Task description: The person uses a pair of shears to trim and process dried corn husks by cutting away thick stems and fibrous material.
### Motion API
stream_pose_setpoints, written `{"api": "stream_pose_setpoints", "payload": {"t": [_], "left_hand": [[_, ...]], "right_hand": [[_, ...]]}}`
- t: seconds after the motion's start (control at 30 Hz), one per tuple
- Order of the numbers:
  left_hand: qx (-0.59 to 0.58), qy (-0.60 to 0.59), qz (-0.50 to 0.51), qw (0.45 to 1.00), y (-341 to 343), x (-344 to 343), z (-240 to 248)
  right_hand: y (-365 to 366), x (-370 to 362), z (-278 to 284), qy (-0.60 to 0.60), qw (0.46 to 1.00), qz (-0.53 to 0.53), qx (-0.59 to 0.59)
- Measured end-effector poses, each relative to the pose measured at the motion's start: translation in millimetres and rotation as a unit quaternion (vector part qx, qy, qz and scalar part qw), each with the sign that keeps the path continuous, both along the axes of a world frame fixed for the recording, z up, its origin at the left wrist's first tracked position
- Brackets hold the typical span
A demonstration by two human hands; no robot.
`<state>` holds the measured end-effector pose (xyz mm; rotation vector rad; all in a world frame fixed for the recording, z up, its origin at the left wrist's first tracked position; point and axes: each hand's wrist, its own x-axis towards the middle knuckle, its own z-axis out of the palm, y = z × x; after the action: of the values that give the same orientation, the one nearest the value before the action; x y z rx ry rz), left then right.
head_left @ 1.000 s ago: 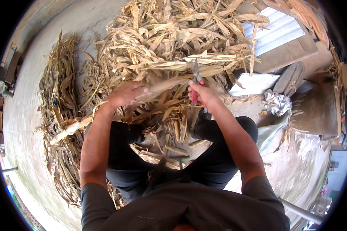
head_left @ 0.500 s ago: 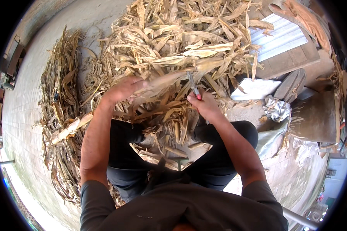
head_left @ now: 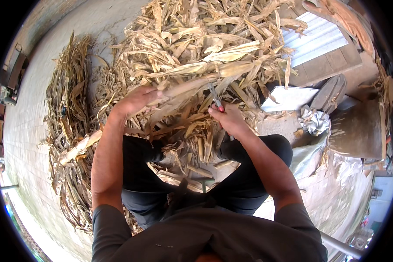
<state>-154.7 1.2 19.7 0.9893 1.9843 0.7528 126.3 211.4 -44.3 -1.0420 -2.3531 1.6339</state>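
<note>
A long dry corn stalk point(head_left: 192, 85) runs slantwise in front of me, its upper part lying against the leaf pile. My left hand point(head_left: 140, 100) is closed round it, and its lower end passes behind my left forearm and sticks out at the left. In my right hand point(head_left: 229, 118) is a slim tool that looks like pruning shears point(head_left: 213, 94), with grey metal jaws and a red part. The jaws point up and away from me, just below the stalk. I cannot tell whether they touch it.
A big heap of dry corn leaves point(head_left: 183, 39) spreads ahead, and a bundle of stalks point(head_left: 72, 87) lies at the left. Cut pieces point(head_left: 201, 148) lie between my feet. To the right are a white board point(head_left: 288, 98), a dark sole-shaped piece point(head_left: 330, 93) and crumpled silvery wrapping point(head_left: 314, 121).
The shears have shifted slightly left and down along the stalk, with my right hand. My left hand has moved a little left and keeps its hold on the stalk.
</note>
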Motion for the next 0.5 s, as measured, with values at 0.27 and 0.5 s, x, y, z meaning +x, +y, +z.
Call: {"api": "stream_pose_setpoints", "payload": {"t": [0.27, 0.5], "left_hand": [[-0.037, -0.013, -0.007, 0.999, -1.3, -12.4, -13.7], [-0.072, 0.031, -0.028, 0.997, 3.5, -3.4, 7.3]], "right_hand": [[-0.3, -4.7, -10.1, -0.002, 0.999, -0.013, -0.036], [-0.5, -5.4, -6.0, -0.017, 1.0, -0.011, 0.008]]}}
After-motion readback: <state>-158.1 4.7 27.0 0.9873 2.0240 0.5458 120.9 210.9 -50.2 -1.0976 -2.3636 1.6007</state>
